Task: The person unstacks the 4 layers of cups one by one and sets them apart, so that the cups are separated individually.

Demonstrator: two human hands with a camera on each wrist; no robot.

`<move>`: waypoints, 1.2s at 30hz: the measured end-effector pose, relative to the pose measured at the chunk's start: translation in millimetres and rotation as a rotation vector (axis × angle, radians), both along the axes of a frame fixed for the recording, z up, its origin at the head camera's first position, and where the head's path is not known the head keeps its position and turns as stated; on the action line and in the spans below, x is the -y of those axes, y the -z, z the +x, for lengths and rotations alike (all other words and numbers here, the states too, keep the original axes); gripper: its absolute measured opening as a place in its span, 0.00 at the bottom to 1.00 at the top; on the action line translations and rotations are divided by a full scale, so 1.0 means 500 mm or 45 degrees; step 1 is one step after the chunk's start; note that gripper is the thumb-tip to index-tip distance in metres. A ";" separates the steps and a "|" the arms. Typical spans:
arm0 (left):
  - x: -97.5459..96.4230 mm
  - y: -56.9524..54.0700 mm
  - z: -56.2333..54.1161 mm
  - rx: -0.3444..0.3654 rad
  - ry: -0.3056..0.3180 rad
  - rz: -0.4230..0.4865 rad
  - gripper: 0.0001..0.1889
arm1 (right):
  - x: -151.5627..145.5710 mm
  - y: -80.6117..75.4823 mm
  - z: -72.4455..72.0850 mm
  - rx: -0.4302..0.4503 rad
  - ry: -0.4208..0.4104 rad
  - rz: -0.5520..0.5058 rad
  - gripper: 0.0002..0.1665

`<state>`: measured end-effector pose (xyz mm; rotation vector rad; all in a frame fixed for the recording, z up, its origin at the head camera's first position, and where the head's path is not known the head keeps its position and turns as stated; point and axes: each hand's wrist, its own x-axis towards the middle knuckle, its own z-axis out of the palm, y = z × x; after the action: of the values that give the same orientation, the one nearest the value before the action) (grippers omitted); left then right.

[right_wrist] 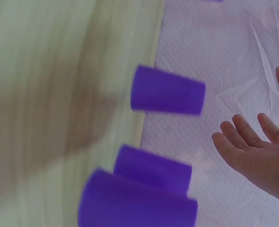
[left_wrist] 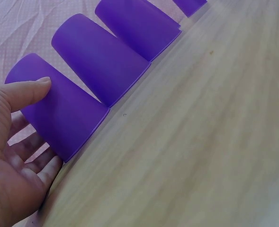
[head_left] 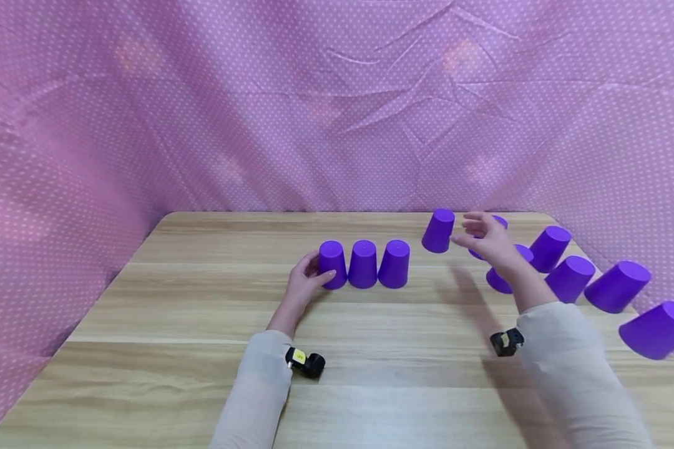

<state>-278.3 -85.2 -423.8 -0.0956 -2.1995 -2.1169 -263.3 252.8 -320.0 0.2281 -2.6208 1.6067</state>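
Observation:
Three upside-down purple cups stand side by side in a row at the middle of the table. My left hand (head_left: 302,285) grips the leftmost cup (head_left: 332,265), thumb on its near side and fingers around behind it. Beside that one come the middle cup (head_left: 362,265) and the right cup (head_left: 394,265). My right hand (head_left: 491,244) is raised over the table with fingers spread apart, holding nothing. Just left of its thumb stands a separate purple cup (head_left: 439,231). In the right wrist view, a gap shows between the hand (right_wrist: 260,153) and the nearest cups.
Several more inverted purple cups, among them one near the back right (head_left: 550,249) and one at the right edge (head_left: 658,330), stand on the wooden table (head_left: 174,324). My right forearm partly covers some. Pink dotted cloth (head_left: 292,125) hangs behind and at both sides.

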 end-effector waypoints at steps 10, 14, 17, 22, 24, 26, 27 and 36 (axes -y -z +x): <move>-0.001 0.003 -0.004 0.000 -0.009 0.002 0.31 | 0.082 0.036 -0.022 0.073 -0.142 -0.046 0.37; -0.001 0.003 -0.004 -0.003 -0.012 0.008 0.31 | 0.105 0.051 -0.029 0.105 -0.166 -0.053 0.38; -0.001 0.002 -0.003 -0.008 -0.007 0.013 0.30 | 0.119 0.059 -0.031 0.133 -0.185 -0.048 0.39; -0.001 0.002 -0.003 -0.004 -0.006 0.014 0.31 | 0.143 0.068 -0.030 0.163 -0.199 -0.074 0.38; 0.000 0.003 -0.003 -0.003 -0.003 0.014 0.31 | 0.151 0.073 -0.030 0.160 -0.188 -0.082 0.37; 0.000 0.004 -0.004 -0.001 -0.003 0.017 0.31 | 0.159 0.078 -0.030 0.155 -0.177 -0.096 0.37; 0.000 0.004 -0.004 -0.004 -0.003 0.016 0.31 | 0.162 0.081 -0.031 0.150 -0.172 -0.101 0.37; -0.001 0.004 -0.006 -0.002 -0.005 0.026 0.31 | 0.177 0.096 -0.029 0.146 -0.120 -0.100 0.33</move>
<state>-281.1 -84.8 -426.0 -0.0918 -2.1747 -2.1361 -278.1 164.4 -367.9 0.2671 -2.6602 1.8009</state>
